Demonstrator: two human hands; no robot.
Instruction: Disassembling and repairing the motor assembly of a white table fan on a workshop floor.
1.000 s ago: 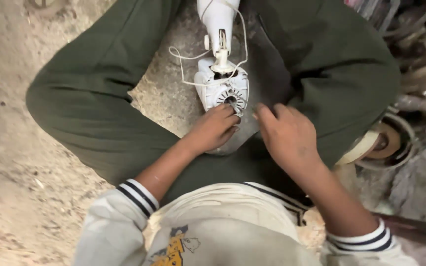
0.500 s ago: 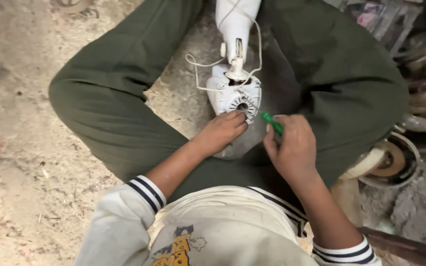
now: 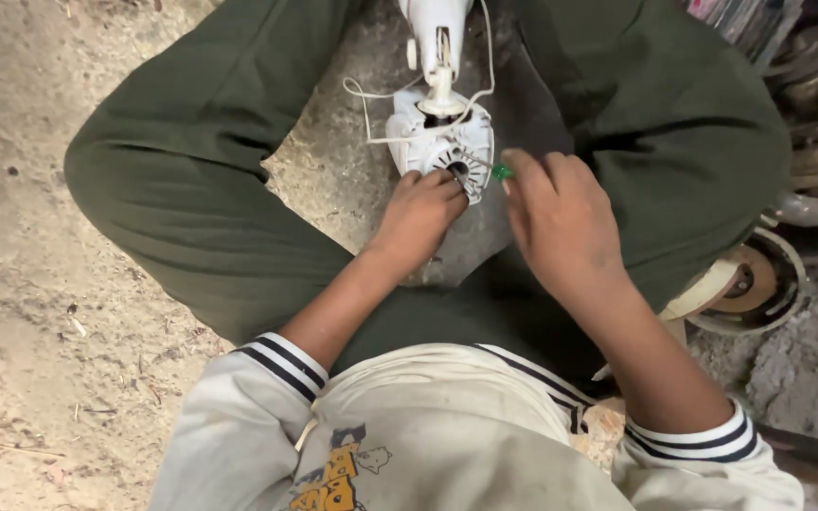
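White plastic is what you touch: the small fan motor housing lies on the ground between your green trouser legs; your left hand sits just below the housing, fingers curled close together, tips resting on its round vented face; your right hand is just right of the housing, fingers squeezed shut on a green-handled screwdriver, its thin tip reaching the housing; a white cord loops by the housing.
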